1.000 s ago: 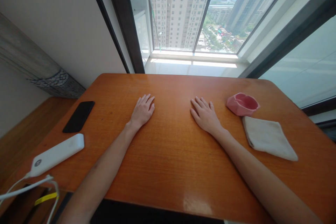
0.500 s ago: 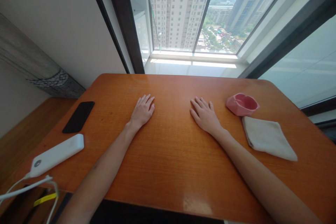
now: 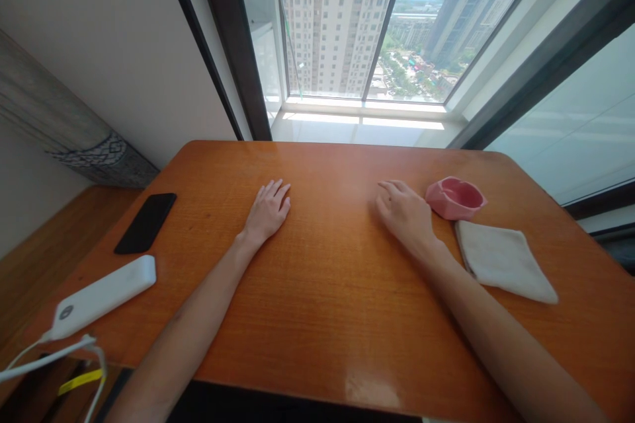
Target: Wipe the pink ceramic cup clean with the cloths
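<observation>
You look down on a varnished wooden counter (image 3: 317, 297), its orange-brown surface showing a fine straight grain and a pale glare near your edge. Beyond it, a dark-framed floor-to-ceiling window (image 3: 337, 39) shows tall apartment towers and streets far below. A pale wall stands to the left, with a rolled grey mat (image 3: 89, 158) with a patterned band leaning near the corner, above a wooden ledge (image 3: 49, 258).

Your left hand (image 3: 266, 215) lies flat and palm down on the bare wood, fingers slightly apart, holding nothing. Your right hand (image 3: 404, 215) rests on the counter with its fingers loosely curved and close together, also holding nothing. It sits just beside a faceted pink ceramic dish (image 3: 455, 198), which stands upright toward the far right of the counter. Below the dish lies a soft, folded white cloth (image 3: 503, 263), near your right forearm.

At the left of the counter lie a black smartphone (image 3: 145, 223), face up and glossy, and a smooth white oblong device (image 3: 103, 287) with a small round grey mark; no writing can be read. A white cable (image 3: 44, 358) runs from the device past a yellow strap (image 3: 80, 382).
</observation>
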The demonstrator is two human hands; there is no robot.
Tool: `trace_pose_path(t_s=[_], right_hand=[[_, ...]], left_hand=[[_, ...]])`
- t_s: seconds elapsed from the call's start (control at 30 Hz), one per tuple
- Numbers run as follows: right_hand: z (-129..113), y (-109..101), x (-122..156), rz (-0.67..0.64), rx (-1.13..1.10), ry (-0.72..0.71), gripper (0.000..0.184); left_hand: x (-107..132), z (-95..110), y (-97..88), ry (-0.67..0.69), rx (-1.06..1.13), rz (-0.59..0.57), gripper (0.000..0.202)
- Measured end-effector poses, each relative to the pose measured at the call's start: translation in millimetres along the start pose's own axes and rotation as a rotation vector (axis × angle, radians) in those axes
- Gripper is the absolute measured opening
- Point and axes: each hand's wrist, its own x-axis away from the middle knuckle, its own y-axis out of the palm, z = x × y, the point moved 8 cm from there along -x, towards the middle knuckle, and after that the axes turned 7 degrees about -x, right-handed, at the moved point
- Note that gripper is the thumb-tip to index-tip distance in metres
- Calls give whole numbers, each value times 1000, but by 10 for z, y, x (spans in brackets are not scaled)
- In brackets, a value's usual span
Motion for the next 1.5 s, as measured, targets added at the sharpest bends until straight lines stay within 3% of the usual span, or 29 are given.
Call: trace_pose_path(t_s=[0.2,0.27,0.37,0.43,0.53,0.77,0.87,0.97,1.1,1.3,1.5], right_hand=[[698,-648,-151,107,164,288,58],[964,-715,-171,40,167,387,55],[1262,-694,-156,-136,161,544,35],[1310,-671,-146,-228,198,565,28],[1245,-662,-130,-285,275,536,33],[1045,-681,-103,-294,352,492,33],[887,-681,-123,-300,362,416,35],[557,-676,-119,-274,366,284,35],[-141,-604,27,-283,359,69,28],[-1131,-339,500,-463,183,-245,14],[-1439,-106,786,-610,139,-363,17]], left_hand=[[4,5,-11,-2,-4,-4,55],[4,7,-11,-4,-3,-7,55],[2,3,-4,-1,-3,-4,54],[2,-6,10,1,-9,3,54],[2,-24,33,6,-18,16,54],[-4,-26,36,20,-19,33,53],[-4,-24,29,18,-19,30,53],[-3,-24,34,15,-18,19,54],[-4,-29,40,15,-19,20,54],[-1,-33,41,18,-20,28,53],[-3,-20,34,14,-28,20,54]])
